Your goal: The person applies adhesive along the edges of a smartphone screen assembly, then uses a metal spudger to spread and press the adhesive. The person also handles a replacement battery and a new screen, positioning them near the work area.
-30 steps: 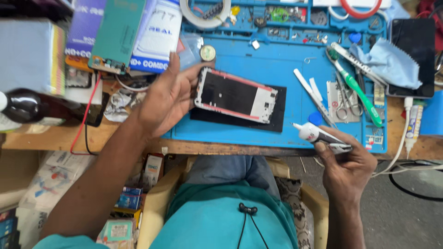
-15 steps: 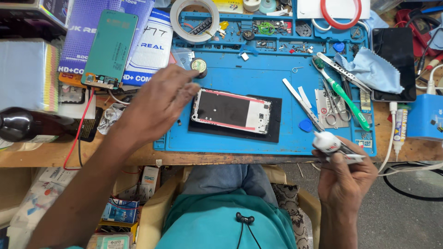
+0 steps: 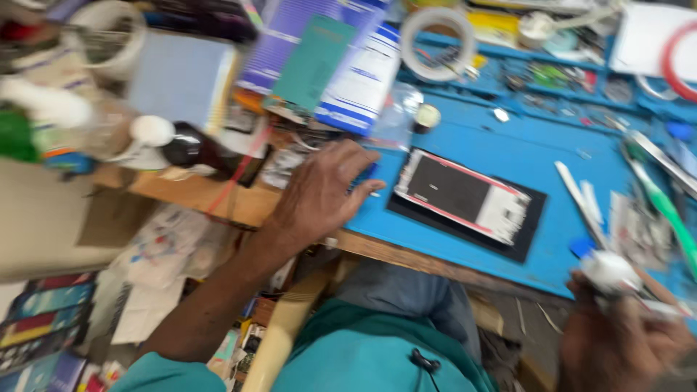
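My left hand [image 3: 323,192] rests palm down on the left edge of the blue work mat [image 3: 523,145], fingers spread, holding nothing I can see. Just right of it lies an opened phone frame [image 3: 465,194], white and pink edged, on a black pad [image 3: 534,232]. At the lower right, off the table edge, my right hand [image 3: 617,341] grips a small white glue tube [image 3: 613,274] with a thin nozzle pointing right. The picture is blurred by motion.
A dark brown bottle [image 3: 196,149] lies on the wooden bench at left. Boxes and a teal phone back [image 3: 312,65] stand behind. A tape roll [image 3: 435,43], tweezers and a green-handled tool [image 3: 664,210] sit on the mat's far and right parts.
The view has swung to the left and closer. My left hand has slid off the phone frame to the mat's left edge. My right hand still holds the tube.
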Available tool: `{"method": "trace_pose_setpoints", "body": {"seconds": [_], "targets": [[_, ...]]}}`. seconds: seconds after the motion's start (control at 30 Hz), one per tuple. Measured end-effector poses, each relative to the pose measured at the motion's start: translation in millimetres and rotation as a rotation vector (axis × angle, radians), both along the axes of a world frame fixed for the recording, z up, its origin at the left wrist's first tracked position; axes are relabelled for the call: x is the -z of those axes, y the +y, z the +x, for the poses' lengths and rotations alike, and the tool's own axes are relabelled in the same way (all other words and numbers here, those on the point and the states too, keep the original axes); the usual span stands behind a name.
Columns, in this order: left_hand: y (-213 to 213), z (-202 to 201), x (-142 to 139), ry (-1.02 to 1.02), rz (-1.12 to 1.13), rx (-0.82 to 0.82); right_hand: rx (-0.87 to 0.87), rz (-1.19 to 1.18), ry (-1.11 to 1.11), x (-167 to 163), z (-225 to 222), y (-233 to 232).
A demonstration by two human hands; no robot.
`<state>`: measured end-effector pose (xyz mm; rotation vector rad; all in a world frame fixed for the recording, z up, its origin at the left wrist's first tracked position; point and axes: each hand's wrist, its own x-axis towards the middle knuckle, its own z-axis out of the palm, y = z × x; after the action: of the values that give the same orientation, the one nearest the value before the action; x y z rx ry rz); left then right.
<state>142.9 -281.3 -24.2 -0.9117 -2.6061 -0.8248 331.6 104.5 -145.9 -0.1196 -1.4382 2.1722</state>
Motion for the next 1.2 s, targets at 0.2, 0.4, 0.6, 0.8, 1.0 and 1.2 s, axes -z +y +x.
{"method": "trace_pose_setpoints", "body": {"seconds": [0.2,0.4,0.6,0.8,1.0,1.2], "targets": [[11,-10,12,-0.08,-0.015,-0.092,0.039,-0.004,0.072,-7,12,-3],[-14,7,8,-0.151,0.337,-0.174,0.036,-0.207,-0.018,22,37,23],[-22,19,16,-0.255,0.227,-0.195,-0.013,-0.051,-0.04,35,26,23],[-11,14,18,-0.045,0.005,-0.073,-0.041,0.11,0.012,1,2,-8],[-2,14,17,0.02,-0.004,0.009,0.006,0.193,-0.001,-15,-5,-24],[-1,-1,12,-0.209,0.136,-0.084,0.01,0.2,0.009,-11,-9,-22]]}}
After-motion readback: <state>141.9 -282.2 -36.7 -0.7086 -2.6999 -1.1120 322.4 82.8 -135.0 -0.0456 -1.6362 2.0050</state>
